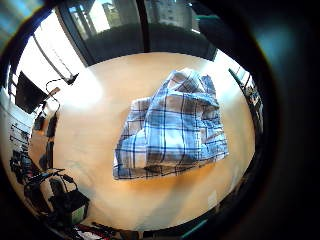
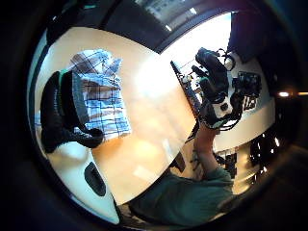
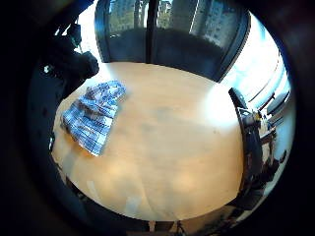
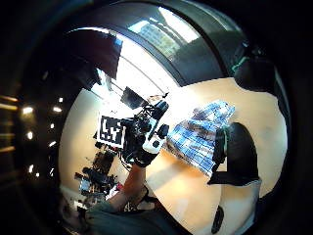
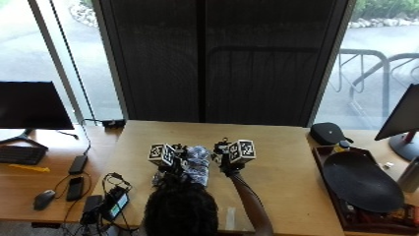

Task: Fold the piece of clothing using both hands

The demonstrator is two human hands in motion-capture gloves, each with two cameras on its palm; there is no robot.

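Left hand [image 5: 164,156] raised above the worktop [image 5: 288,147], touching nothing. Seen from the right palm, its fingers look relaxed, not clenched; grip released, holding no cloth.

Between the hands: the plaid garment [image 5: 195,167] lies on the worktop just in front of the person, partly hidden by the head in the outside view. From the left palm it shows as a compact, roughly squarish bundle [image 1: 170,127], layers already doubled over one another. Judgement: folding is well along or near done. Edges uneven, one end humped and rumpled; a final fold or a smoothing pass could remain.

Cloth: thin woven fabric, blue and white check with dark lines, soft, creasing easily. Worktop: pale wood, smooth, slight sheen.

Right hand [image 5: 230,158] also lifted clear of the garment, fingers spread and straight as seen from the left palm; grip released, nothing held.
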